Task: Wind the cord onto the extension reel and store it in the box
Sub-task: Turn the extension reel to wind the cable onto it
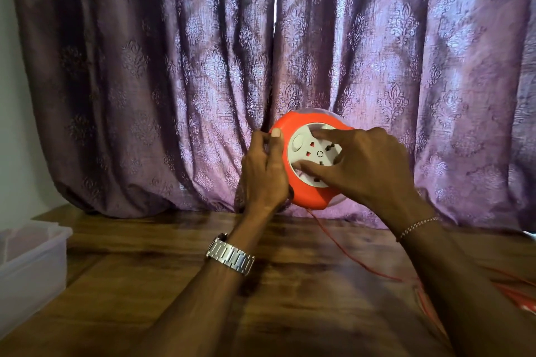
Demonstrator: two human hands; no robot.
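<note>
A round orange extension reel [307, 194] with a white socket face is held upright in the air above the wooden table, in front of the curtain. My left hand [264, 174] grips its left rim, thumb on the orange edge. My right hand [365, 165] lies over the white socket disc [307, 151], with fingers and thumb pressed on it. A thin red cord [342, 246] hangs from the reel's underside and runs down to the right across the table, ending in a loose red heap [516, 295] at the right edge.
A clear plastic box [32, 264] without a lid stands at the table's left edge. A purple patterned curtain [174, 81] hangs right behind the reel. The wooden table [145, 284] stretches across the foreground.
</note>
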